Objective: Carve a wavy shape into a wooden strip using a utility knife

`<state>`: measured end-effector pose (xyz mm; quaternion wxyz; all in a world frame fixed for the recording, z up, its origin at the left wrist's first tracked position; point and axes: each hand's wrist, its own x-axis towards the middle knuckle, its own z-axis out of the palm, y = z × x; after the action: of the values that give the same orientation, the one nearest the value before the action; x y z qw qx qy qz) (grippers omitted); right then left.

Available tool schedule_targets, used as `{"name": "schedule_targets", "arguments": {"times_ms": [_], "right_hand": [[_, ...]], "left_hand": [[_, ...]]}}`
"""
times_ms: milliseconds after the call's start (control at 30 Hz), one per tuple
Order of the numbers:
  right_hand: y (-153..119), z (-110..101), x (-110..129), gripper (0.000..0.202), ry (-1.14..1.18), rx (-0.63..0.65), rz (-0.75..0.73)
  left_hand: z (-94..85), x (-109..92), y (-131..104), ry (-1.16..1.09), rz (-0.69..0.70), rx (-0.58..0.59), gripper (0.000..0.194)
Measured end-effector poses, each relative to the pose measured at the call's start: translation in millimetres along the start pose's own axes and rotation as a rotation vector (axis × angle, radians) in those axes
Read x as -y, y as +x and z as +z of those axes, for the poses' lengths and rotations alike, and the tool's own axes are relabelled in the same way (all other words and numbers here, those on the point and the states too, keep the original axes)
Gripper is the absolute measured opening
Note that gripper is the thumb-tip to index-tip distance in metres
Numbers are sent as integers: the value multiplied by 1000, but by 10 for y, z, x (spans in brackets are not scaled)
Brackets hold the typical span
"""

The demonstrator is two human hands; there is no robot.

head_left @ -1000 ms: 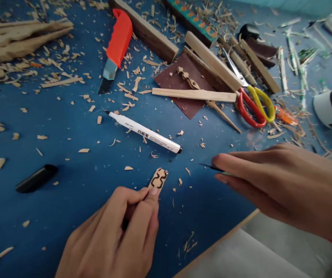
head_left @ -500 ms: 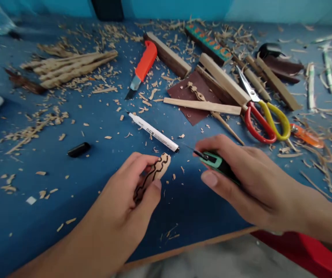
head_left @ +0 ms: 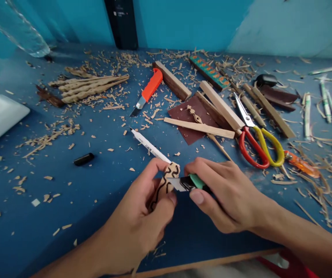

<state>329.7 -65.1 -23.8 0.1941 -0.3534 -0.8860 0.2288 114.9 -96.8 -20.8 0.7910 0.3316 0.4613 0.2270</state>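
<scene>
Both hands meet over the blue surface (head_left: 67, 200): the left hand (head_left: 137, 227) has its fingers closed round a small wooden piece (head_left: 166, 185) marked with black wavy lines, while the right hand (head_left: 223, 197) grips a green-handled knife (head_left: 193, 182), blade touching the wood. Just behind lies a white marker (head_left: 150, 146); red-and-yellow scissors (head_left: 258, 143) sit farther right.

The left hand (head_left: 142, 222) hides the wood strip's (head_left: 166, 185) lower end; the marker's (head_left: 151, 147) print is unreadable.

Blue table (head_left: 96, 216) bears shavings (head_left: 50, 135), marker (head_left: 150, 146), scissors (head_left: 258, 144).
</scene>
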Motion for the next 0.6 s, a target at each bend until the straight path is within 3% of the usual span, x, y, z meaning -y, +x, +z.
{"name": "schedule_targets", "arguments": {"times_ms": [167, 300, 433, 600], "right_hand": [[-9, 73, 104, 26, -7, 25, 21], [-27, 111, 156, 30, -33, 25, 12], [-27, 134, 190, 33, -49, 23, 4], [-1, 161, 215, 31, -53, 34, 1]], "left_hand": [[-18, 66, -87, -1, 7, 3, 17], [22, 62, -90, -67, 72, 87, 11], [48, 85, -101, 51, 224, 8, 16], [10, 85, -110, 183, 275, -44, 28]]}}
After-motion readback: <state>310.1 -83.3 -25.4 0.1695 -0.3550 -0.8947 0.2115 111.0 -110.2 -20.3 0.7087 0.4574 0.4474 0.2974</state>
